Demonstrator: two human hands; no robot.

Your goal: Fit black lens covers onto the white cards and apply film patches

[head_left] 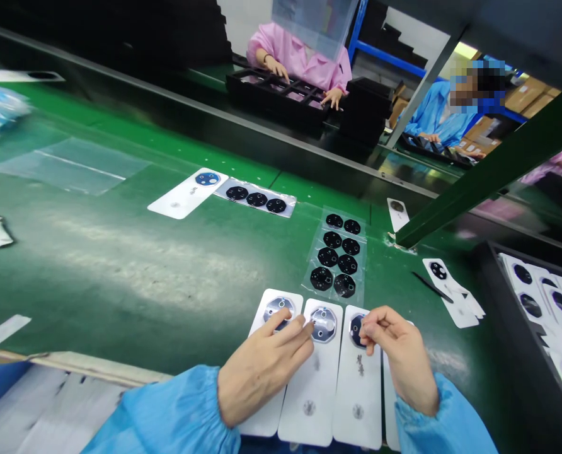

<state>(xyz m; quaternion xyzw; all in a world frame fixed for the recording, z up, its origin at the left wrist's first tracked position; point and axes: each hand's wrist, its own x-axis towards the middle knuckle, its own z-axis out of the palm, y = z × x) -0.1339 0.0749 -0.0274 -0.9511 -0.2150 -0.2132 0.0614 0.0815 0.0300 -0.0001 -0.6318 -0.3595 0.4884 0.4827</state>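
Note:
Several white phone back panels lie side by side at the table's near edge, each with a dark lens disc near its top. My left hand [271, 359] rests over the left panel [264, 413] and reaches onto the middle panel [307, 416], its fingers apart and holding nothing. Its fingertips are by the middle panel's disc [323, 325]. Thumb and fingertips of my right hand [397, 353] are pinched together at the disc [356, 330] of the third panel [356, 403]. Whatever the pinch holds is hidden. Beneath that hand a further panel [390, 403] is mostly covered.
Beyond the panels lies a clear sheet of black discs [328, 256], with a strip of discs [256, 198] and another panel [181, 198] farther left. Black tweezers [432, 287] lie at right, near a black tray [508, 315] of panels. A green post [489, 157] rises behind. Co-workers sit opposite.

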